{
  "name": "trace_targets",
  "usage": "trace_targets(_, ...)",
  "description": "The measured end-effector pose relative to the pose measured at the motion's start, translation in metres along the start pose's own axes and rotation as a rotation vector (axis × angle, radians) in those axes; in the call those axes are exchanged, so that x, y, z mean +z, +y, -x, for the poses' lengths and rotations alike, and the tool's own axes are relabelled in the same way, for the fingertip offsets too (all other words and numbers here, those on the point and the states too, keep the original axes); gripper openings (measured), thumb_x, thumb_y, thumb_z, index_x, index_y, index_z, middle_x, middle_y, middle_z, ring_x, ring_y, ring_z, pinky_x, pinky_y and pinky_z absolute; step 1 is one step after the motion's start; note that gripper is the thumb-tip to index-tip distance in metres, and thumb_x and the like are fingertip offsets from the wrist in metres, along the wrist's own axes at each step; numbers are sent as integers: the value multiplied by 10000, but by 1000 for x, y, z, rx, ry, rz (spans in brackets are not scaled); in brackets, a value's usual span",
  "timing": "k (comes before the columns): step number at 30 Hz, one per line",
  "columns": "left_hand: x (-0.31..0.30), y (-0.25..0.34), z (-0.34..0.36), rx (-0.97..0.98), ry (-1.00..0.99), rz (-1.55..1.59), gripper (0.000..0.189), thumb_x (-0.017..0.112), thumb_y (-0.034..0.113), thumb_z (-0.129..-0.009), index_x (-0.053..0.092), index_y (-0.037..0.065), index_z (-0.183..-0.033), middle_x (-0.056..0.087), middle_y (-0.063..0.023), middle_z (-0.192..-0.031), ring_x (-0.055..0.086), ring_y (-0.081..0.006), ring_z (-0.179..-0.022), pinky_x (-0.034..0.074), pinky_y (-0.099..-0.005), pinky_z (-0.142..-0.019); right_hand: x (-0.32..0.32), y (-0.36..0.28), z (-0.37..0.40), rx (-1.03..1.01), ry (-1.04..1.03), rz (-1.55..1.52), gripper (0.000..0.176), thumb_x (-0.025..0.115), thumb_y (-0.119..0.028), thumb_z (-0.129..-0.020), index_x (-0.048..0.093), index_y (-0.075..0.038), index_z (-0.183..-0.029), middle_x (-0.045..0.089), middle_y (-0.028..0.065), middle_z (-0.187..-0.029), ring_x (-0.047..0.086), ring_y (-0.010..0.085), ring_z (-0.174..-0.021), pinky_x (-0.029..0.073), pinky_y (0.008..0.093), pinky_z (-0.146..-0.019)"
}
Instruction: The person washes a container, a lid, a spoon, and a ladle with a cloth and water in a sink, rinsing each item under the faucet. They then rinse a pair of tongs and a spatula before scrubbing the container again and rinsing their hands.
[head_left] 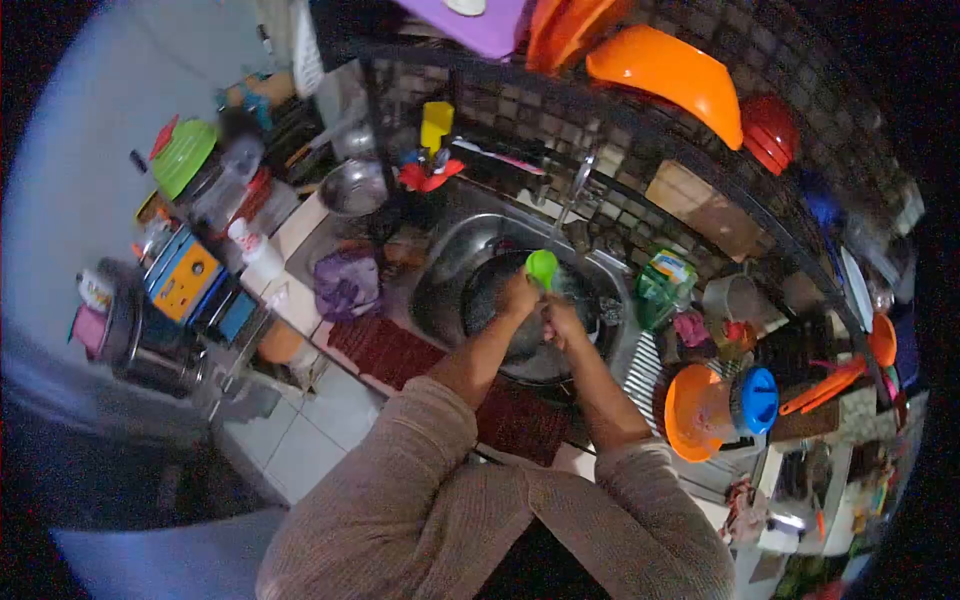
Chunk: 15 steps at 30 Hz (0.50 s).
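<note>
Both of my hands are over a metal sink [430, 285], above a large dark round pan [480, 300] standing in it. My left hand [518, 297] is closed at the lower edge of a small light-green cup or scoop [541, 267]. Just to its right, my right hand [563, 322] is closed near the same green item, its fingers curled; what they hold is too small to make out. The faucet [577, 185] rises behind the pan.
Left of the sink lie a purple cloth [347, 283] and a metal bowl [353, 188]. A dark red mat [385, 350] covers the front edge. On the right stand a green bottle [664, 288], an orange plate [690, 412] and a blue-lidded container [757, 400]. A rack hangs overhead.
</note>
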<state>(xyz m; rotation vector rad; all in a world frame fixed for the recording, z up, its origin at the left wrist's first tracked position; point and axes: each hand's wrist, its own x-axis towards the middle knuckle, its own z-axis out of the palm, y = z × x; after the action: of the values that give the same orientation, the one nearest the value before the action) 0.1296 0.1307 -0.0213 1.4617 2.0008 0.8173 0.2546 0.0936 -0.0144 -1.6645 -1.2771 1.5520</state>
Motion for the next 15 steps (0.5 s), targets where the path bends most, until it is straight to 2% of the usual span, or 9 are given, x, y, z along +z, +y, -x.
trace_targets(3, -21, -26, 13, 144, -51, 128, 387, 424, 345, -872, 537, 51, -1097, 591, -202, -1034, 565, -390, -941, 447, -449, -792, 2, -24, -11, -112, 63, -197, 419, 437, -482, -892, 554, -82, -851, 454, 13, -536, 420, 133, -388, 350, 276, -371)
trace_targets(4, -16, -39, 12, 260, -111, 68, 378, 425, 342, -870, 542, 64, -1098, 594, -179, -1046, 563, -380, -956, 445, -449, -800, 1, -40, -13, -82, 34, -146, 399, 438, -459, -898, 576, -85, -882, 466, 14, -548, 437, 136, -418, 359, 281, -392)
trace_targets(6, -3, -90, 8, 316, -85, -44, 348, 435, 344, -856, 593, 92, -1036, 612, -126, -1028, 573, -352, -941, 448, -448, -797, 5, -56, -38, -357, -232, -105, 320, 447, -335, -902, 527, -112, -1117, 521, 24, -637, 467, 136, -475, 388, 267, -436)
trace_targets(7, -29, -85, 25, 285, -55, -44, 348, 435, 344, -856, 593, 92, -1036, 612, -126, -1028, 573, -352, -941, 448, -448, -797, 15, -68, -44, -297, -243, -312, 202, 409, -164, -915, 538, -113, -1062, 534, 23, -616, 487, 135, -453, 387, 257, -389)
trace_targets(9, -97, -52, 70, 331, -294, -7, 310, 464, 328, -833, 623, 95, -962, 618, -137, -974, 586, -338, -891, 455, -441, -790, 20, -71, -72, -481, -183, -168, 206, 432, -193, -918, 522, -104, -1081, 546, 9, -658, 507, 125, -521, 403, 267, -401)
trace_targets(10, -80, -65, 59, 232, -208, -199, 272, 484, 309, -817, 631, 105, -920, 617, -153, -933, 594, -315, -862, 464, -447, -779, 8, -51, -147, -348, -553, -617, 188, 437, -174, -910, 534, -99, -1052, 537, 2, -649, 507, 117, -529, 414, 273, -441)
trace_targets(11, -76, -80, 56, 209, -186, -201, 272, 484, 309, -817, 631, 105, -920, 617, -153, -933, 594, -315, -862, 464, -447, -779, 17, -74, -109, -584, -170, -51, 184, 457, -209, -909, 557, -89, -1005, 538, 5, -648, 520, 124, -546, 417, 281, -498)
trace_targets(13, -76, -103, 58, 376, -50, -379, 260, 481, 310, -819, 625, 114, -912, 611, -178, -916, 600, -309, -859, 475, -447, -760, 28, -86, -115, -533, 26, -24, 400, 473, -483, -876, 587, -107, -948, 428, -20, -568, 405, 106, -474, 299, 278, -426)
trace_targets(15, -101, -93, 79, 338, -40, -307, 271, 467, 315, -828, 618, 112, -925, 612, -173, -915, 601, -310, -866, 478, -449, -752, 21, -62, -193, -744, 50, 39, 414, 461, -505, -871, 582, -110, -890, 413, -18, -548, 392, 112, -454, 289, 279, -413)
